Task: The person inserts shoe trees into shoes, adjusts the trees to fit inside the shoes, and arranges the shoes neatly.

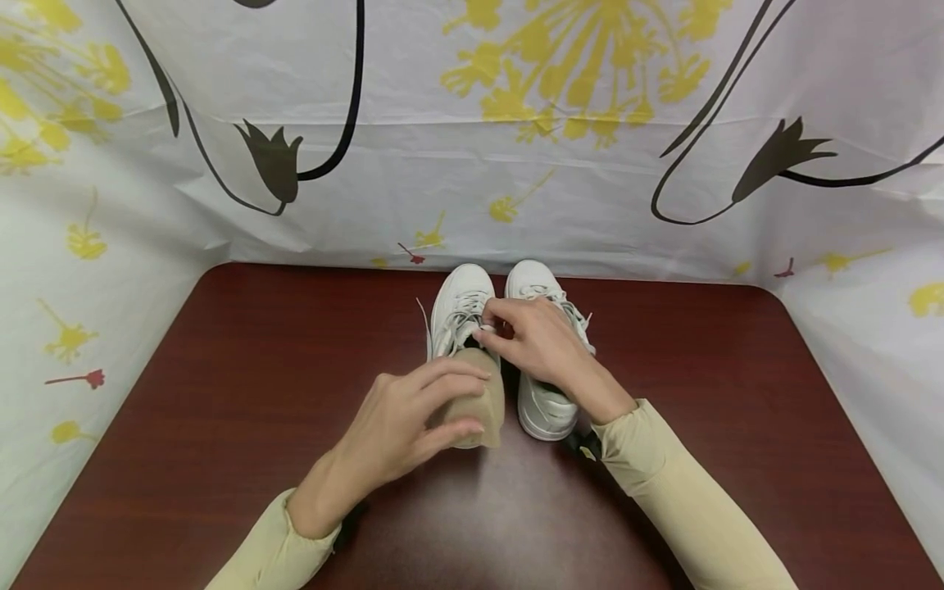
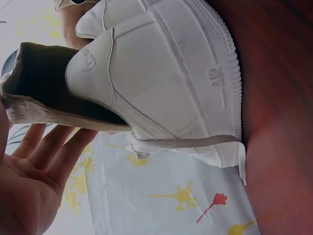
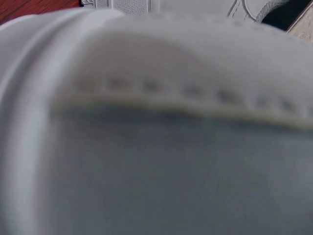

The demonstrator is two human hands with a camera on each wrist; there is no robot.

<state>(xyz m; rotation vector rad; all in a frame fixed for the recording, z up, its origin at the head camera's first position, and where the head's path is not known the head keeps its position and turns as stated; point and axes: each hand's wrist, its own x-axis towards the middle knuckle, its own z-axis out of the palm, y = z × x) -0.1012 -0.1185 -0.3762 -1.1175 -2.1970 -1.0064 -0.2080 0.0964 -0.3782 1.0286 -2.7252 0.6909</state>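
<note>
A beige insole [image 1: 472, 401] sticks up out of the opening of the left white sneaker [image 1: 450, 303], covering its heel from above. The left hand [image 1: 413, 414] lies over it, fingers and thumb spread and lightly bent against its upper face. In the left wrist view, the insole [image 2: 63, 117] shows a dark underside, with fingers [image 2: 68, 147] behind its edge. The right hand [image 1: 542, 340] pinches the left sneaker's tongue between thumb and forefinger. Beneath that hand stands the right white sneaker [image 1: 546, 410]; its blurred upper [image 3: 171, 63] fills most of the right wrist view.
The shoes stand side by side on a dark red-brown table [image 1: 310, 352], toes near its far edge. A white sheet printed with flowers [image 1: 413, 164] hangs behind and along both sides. A loose lace [image 1: 424, 328] hangs at the left shoe's outer side.
</note>
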